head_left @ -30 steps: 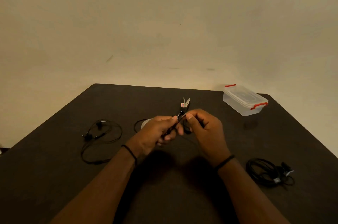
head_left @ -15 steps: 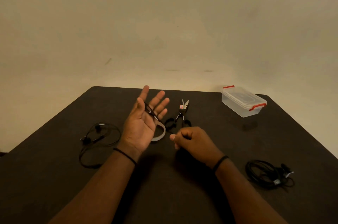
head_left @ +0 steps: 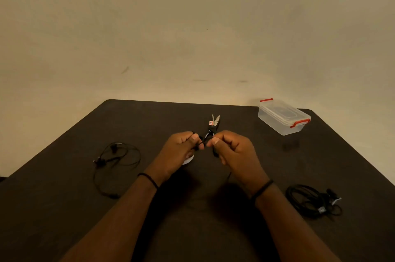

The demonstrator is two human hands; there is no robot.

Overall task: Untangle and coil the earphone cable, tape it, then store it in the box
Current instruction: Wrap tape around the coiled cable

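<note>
While both hands are hovering over the dark table, the left hand and right hand are each pinching the thin black earphone cable between thumb and curled fingers. Black-handled scissors are lying just beyond the hands; the clear lidded plastic box with red clips is sitting far right of the right hand.

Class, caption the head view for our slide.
Both hands pinch a black earphone cable above the table, scissors behind.
</note>
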